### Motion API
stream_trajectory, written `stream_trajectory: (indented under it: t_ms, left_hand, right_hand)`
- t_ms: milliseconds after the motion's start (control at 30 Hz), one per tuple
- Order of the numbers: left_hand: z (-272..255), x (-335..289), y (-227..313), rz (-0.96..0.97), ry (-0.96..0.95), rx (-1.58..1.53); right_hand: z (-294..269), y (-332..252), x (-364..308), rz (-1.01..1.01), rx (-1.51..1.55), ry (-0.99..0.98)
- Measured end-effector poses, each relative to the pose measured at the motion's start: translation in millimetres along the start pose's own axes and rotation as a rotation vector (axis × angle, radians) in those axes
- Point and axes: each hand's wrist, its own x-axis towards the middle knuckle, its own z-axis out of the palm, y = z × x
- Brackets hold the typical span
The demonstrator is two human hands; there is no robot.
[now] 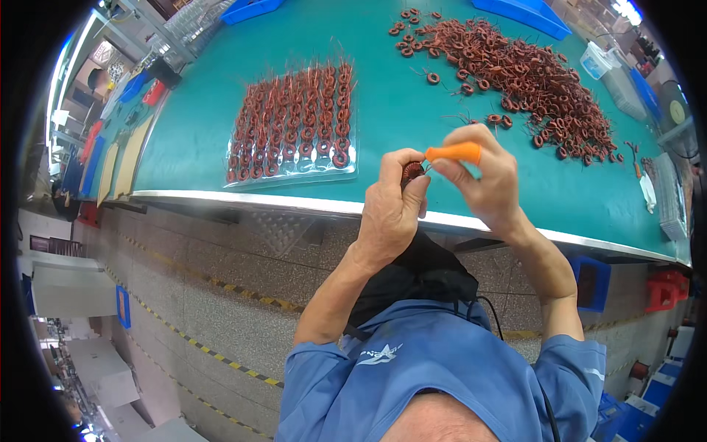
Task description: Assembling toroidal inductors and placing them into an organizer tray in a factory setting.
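- A blue bin [250,9] on the tabletop [177,140], far beyond the fingers [394,166] and to their left
- A second blue bin [524,15], beyond them and to their right
- Tan strips [134,156], well to their left
- Red crates [661,292], well to their right
- Yellow-and-black striped tape [221,357] on the floor [191,313], below them and leftward

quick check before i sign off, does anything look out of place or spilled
Nothing looks plainly damaged or spilled. A few coils lie loose just left of the main heap, looking stray compared with the neat rows on the tray.
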Motion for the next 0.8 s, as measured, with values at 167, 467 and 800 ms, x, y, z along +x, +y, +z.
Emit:
stream_trajectory:
  t_ms: [167, 467, 800]
  left_hand:
    - [5, -9, -11, 0.190, 0.051, 0.002]
    - [-7, -7, -17, -0.048, -0.053, -0.291]
    - [-5, -3, -12, -0.040, -0.037, -0.098]
  right_hand:
    - [-2, -23, 1, -0.187, -0.146, 0.094]
    - [8, 12, -12, 0.624, 0.538, -0.100]
    - [19, -4, -22, 0.432, 0.175, -0.001]
